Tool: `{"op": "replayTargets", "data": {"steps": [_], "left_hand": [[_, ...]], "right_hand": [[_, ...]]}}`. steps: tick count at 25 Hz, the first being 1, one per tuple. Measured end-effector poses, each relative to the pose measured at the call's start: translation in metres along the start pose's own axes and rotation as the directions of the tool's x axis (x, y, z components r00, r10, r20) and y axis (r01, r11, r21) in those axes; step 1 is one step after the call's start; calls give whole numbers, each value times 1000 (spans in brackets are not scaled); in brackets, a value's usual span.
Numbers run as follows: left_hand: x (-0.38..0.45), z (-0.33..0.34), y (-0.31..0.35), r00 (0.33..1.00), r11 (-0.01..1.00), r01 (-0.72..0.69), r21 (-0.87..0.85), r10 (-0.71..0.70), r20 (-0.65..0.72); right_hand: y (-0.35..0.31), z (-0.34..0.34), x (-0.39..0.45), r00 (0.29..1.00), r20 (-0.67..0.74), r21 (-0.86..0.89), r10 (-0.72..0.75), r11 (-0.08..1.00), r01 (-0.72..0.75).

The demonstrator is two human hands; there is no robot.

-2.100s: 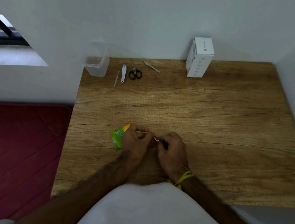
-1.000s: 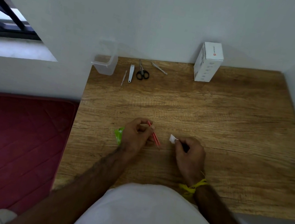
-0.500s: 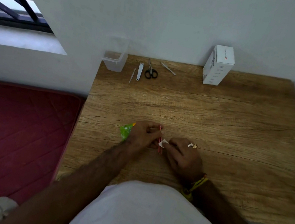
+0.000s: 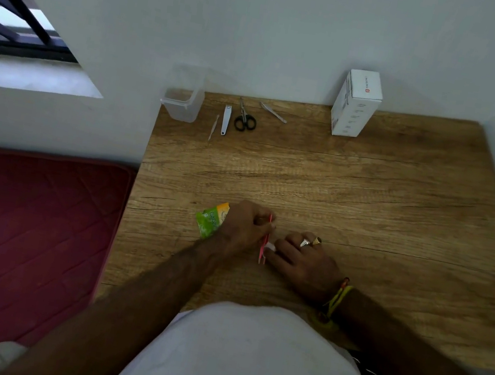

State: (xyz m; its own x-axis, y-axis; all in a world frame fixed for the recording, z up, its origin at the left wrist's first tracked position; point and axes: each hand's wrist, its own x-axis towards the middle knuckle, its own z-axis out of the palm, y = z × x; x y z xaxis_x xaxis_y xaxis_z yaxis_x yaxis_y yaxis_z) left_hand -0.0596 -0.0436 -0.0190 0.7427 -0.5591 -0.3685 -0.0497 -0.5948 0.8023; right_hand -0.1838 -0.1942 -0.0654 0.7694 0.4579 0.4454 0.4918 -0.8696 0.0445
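So left hand (image 4: 245, 227) pinches thin red stick (image 4: 262, 251), right hand (image 4: 304, 263) nips white bit (image 4: 270, 247) on it. Light & bendy imo, grip mid-shaft.

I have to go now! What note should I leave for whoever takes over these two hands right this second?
Hands: the left grip holds the thin red stick just above the table. The right grip pinches the small white piece against the stick's lower part.
Things: the green packet pokes out beside the left grip; whether it is held is hidden.
Done: the stick and the white piece are brought together.
Left: probably finish working the white piece along the stick. The scissors lie at the back, not in use.
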Motion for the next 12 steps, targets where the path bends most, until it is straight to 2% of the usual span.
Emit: {"op": "replayTargets", "data": {"steps": [3,7,12], "left_hand": [[2,-1,5,999,992,-43,119,39,37],[5,-3,14,996,958,-78,277,62,63],[11,1,21,994,910,-80,406,41,104]], "right_hand": [[7,2,0,999,32,-12,-28,1000,28],[7,7,-2,999,7,14,37,999,-38],[15,5,-1,996,71,53,-54,997,51]]}}
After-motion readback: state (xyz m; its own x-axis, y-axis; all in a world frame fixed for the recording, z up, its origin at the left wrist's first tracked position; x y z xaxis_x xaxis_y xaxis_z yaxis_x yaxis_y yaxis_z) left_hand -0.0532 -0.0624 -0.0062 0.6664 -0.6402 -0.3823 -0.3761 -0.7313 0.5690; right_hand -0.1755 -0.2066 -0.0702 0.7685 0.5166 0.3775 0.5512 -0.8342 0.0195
